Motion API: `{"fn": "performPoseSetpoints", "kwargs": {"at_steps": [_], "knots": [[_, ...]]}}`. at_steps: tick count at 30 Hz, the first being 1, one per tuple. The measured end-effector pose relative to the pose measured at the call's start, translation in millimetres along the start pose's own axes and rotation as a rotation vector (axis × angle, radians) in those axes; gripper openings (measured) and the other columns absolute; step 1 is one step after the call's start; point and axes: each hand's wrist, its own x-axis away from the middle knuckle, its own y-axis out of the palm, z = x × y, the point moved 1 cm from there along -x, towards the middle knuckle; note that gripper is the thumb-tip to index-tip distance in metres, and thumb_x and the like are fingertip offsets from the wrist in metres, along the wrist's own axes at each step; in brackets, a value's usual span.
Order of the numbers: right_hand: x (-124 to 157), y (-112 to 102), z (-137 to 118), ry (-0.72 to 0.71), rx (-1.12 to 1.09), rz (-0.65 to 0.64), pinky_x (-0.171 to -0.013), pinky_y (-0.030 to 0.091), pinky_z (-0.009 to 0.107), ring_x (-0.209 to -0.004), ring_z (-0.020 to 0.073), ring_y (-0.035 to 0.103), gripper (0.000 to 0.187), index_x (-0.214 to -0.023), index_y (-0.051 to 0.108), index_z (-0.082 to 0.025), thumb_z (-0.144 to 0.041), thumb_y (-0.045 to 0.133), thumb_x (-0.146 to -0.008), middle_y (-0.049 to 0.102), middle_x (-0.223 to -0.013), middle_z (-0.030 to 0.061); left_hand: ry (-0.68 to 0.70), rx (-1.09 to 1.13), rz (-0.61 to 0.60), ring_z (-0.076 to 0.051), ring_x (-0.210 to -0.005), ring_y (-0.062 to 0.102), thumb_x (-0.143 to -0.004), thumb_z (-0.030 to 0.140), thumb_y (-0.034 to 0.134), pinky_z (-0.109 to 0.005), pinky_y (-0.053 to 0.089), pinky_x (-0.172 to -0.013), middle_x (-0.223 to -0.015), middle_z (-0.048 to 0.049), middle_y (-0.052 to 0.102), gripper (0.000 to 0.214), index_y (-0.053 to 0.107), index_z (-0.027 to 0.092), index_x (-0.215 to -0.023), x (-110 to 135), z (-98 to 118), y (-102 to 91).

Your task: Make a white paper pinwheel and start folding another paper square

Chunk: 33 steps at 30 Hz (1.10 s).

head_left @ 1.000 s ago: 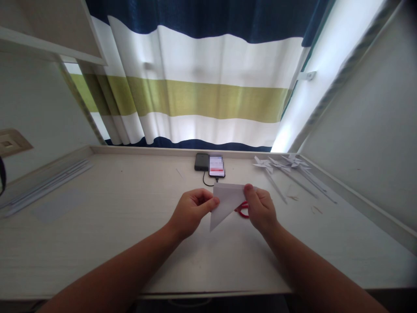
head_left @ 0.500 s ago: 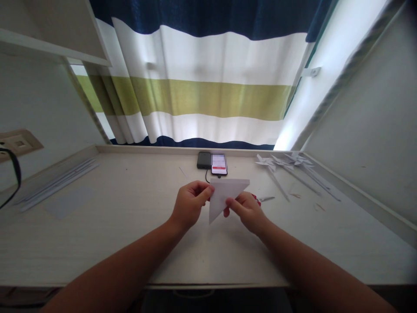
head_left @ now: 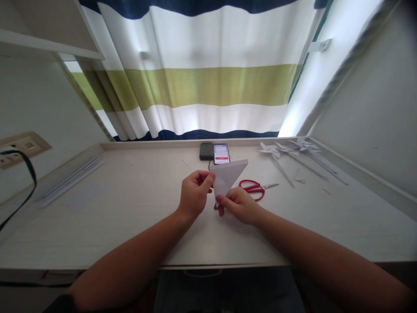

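A white sheet of paper folded into a triangle (head_left: pixel 228 174) is held up above the desk between both hands. My left hand (head_left: pixel 194 191) pinches its upper left corner between thumb and fingers. Lower down, my right hand (head_left: pixel 240 204) grips the bottom tip, the thumb in front and fingertips showing behind. A narrow strip runs along the paper's top edge. Just behind my right hand lies a pair of scissors (head_left: pixel 252 188) with red handles, its blades pointing right.
Paper pinwheels (head_left: pixel 270 150) on paper sticks lie at the back right. A phone (head_left: pixel 222 154) and a dark box-shaped device (head_left: pixel 206 151) stand at the back middle. Several paper sticks (head_left: pixel 74 178) and a flat paper piece (head_left: pixel 85 195) lie on the left of the desk (head_left: pixel 137 243).
My right hand has slid from the slanted edge down to the bottom tip, and the paper has tilted, its right corner rising. The camera view has shifted, and the scissors show more fully.
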Motion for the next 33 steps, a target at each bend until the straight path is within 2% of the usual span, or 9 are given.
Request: {"fn": "performPoseSetpoints", "kwargs": {"at_steps": [5,14,20,23,26,29,33], "knots": [[-1,2,0,-0.023,-0.006,0.013,-0.070,0.050,0.026,-0.068,0.0166,0.068,0.039,-0.060,0.070,-0.016,-0.038,0.055,-0.089,0.072,-0.065,0.0045,0.005,-0.003,0.029,-0.010,-0.055,0.057,-0.076,0.039,0.070,-0.021,0.047,-0.050,-0.065,0.0004,0.063,0.026,0.065,0.014,-0.078,-3,-4,-0.1],[1,1,8,0.021,0.004,0.031,-0.059,0.049,0.027,-0.058,0.0159,0.064,0.028,-0.069,0.072,-0.014,-0.040,0.068,-0.079,0.071,-0.062,0.0047,0.034,-0.013,0.036,-0.011,-0.059,0.060,-0.077,0.039,0.069,-0.021,0.050,-0.050,-0.069,-0.0007,0.065,0.025,0.066,0.014,-0.080,-5,-10,1.8],[2,4,11,0.029,-0.061,-0.066,-0.064,0.051,0.029,-0.066,0.0167,0.065,0.023,-0.074,0.069,-0.014,-0.036,0.076,-0.072,0.072,-0.072,0.0059,0.023,-0.007,0.066,-0.011,-0.060,0.060,-0.077,0.040,0.069,-0.020,0.050,-0.049,-0.072,-0.0015,0.065,0.027,0.066,0.014,-0.083,-8,-11,-0.7],[2,4,11,0.031,-0.108,-0.109,-0.065,0.052,0.029,-0.069,0.0165,0.065,0.028,-0.081,0.069,-0.013,-0.036,0.078,-0.069,0.072,-0.077,0.0065,0.030,-0.004,0.062,-0.011,-0.059,0.060,-0.077,0.041,0.069,-0.021,0.051,-0.050,-0.072,-0.0011,0.065,0.027,0.067,0.015,-0.083,-8,-11,-1.3],[2,3,10,0.022,-0.146,-0.117,-0.064,0.051,0.028,-0.068,0.0159,0.065,0.029,-0.084,0.069,-0.012,-0.040,0.074,-0.074,0.071,-0.074,0.0058,0.038,0.009,0.061,-0.011,-0.058,0.060,-0.077,0.041,0.070,-0.021,0.051,-0.049,-0.072,-0.0009,0.065,0.027,0.067,0.014,-0.084,-8,-12,-1.3],[0,3,13,0.025,-0.129,-0.066,-0.061,0.049,0.027,-0.063,0.0150,0.063,0.027,-0.081,0.069,-0.012,-0.040,0.066,-0.081,0.069,-0.069,0.0050,0.035,0.017,0.064,-0.011,-0.059,0.059,-0.077,0.040,0.070,-0.021,0.051,-0.049,-0.072,-0.0005,0.064,0.027,0.067,0.014,-0.084,-8,-12,-0.9],[-2,5,18,0.035,-0.150,-0.041,-0.057,0.045,0.025,-0.058,0.0137,0.060,0.022,-0.075,0.069,-0.013,-0.035,0.067,-0.081,0.069,-0.065,0.0044,0.026,0.012,0.079,-0.010,-0.057,0.057,-0.076,0.041,0.070,-0.020,0.051,-0.049,-0.069,0.0006,0.063,0.028,0.065,0.014,-0.081,-8,-11,-1.1]]}}
